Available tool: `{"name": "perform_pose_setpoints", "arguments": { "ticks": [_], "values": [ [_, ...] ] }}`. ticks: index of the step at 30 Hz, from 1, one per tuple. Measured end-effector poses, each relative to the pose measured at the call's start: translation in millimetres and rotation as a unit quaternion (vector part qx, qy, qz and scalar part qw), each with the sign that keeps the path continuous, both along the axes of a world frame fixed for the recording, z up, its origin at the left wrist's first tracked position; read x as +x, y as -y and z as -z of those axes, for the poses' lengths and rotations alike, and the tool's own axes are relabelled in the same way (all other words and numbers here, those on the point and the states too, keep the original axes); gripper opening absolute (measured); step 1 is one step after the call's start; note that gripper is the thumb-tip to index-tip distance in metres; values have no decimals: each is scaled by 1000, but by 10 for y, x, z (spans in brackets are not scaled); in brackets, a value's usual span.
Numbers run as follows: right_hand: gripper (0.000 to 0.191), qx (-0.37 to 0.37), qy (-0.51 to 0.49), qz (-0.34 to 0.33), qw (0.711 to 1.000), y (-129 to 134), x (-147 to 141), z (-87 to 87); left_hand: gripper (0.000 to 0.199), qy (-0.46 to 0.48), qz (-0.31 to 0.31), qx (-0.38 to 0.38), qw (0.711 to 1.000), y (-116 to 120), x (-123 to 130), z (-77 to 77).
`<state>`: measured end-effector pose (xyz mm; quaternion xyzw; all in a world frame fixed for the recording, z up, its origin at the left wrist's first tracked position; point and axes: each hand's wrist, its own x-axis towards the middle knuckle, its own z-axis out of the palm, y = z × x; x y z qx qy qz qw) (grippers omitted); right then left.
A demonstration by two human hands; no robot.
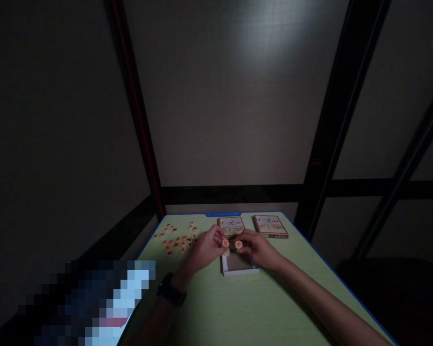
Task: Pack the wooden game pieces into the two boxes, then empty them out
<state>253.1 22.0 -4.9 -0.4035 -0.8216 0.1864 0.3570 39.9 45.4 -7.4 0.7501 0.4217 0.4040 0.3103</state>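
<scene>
1. Work seems to be at a handling step: one piece (pixel 225 243) and a second piece (pixel 238 244) are held at the far end of the white tray (pixel 241 272).
2. Left hand (pixel 207 246) has narrow fingers around the first piece; right hand (pixel 258 246) pinches the second in the same way. The two pieces are near each other, apart.
3. The next move, as far as one can judge, calls for a light, steady pinch, and for care with the tray's rim.
4. Both held pieces look round and pale, with red marks on the face; the marks are too small to read.
5. More loose pieces (pixel 182 250) lie on the green table (pixel 274 307), left of the tray, with red or dark marks.
6. Beyond the hands lies one flat box (pixel 231 225); another box (pixel 270 225) lies to its right.
</scene>
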Motion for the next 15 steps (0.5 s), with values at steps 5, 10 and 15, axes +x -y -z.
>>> {"name": "perform_pose_setpoints", "arguments": {
  "ticks": [5, 10, 15],
  "values": [
    [19, 43, 176, 40, 983, 104, -104, -7, 24, 51, -58, -25, 997, -117, -42, 35],
    [17, 32, 248, 82, 965, 119, -233, 11, 23, 45, -62, -32, 997, -93, -40, 13],
    [17, 0, 233, 104, 967, 37, -222, 87, 19, 18, -52, -32, 998, -62, -38, 18]
  ]
}}
